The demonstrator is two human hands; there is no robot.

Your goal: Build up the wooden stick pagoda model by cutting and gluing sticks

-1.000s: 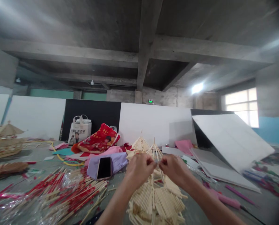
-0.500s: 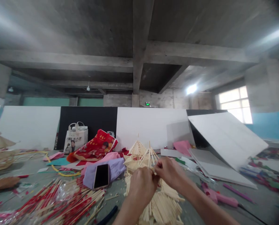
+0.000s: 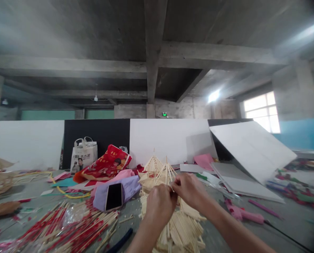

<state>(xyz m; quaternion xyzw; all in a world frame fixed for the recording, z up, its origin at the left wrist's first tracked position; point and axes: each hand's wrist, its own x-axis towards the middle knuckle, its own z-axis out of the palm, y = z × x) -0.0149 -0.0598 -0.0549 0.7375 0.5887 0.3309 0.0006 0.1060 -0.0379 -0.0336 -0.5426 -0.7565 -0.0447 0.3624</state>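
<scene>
In front of me stands a pale wooden-stick model [image 3: 182, 228] with layered roof-like panels and pointed frames of sticks. My left hand [image 3: 162, 200] is closed at the base of the nearer pointed stick frame [image 3: 167, 172]. Right beside it, fingertips almost meeting, my right hand [image 3: 187, 188] is pinched at the same spot. What the fingers hold is hidden behind the knuckles. Farther back rises a second pointed frame [image 3: 153, 163] with closely set sticks.
Red and plain sticks [image 3: 78, 228] lie heaped at the left, near a phone [image 3: 114, 196] on purple cloth. A pink glue gun [image 3: 245, 214] with a black cord lies at the right. White boards [image 3: 248, 182] and a red bag [image 3: 109, 163] stand behind.
The whole view has shifted slightly to the left. Both hands stay close together at the stick frame, with only a small change in the fingers.
</scene>
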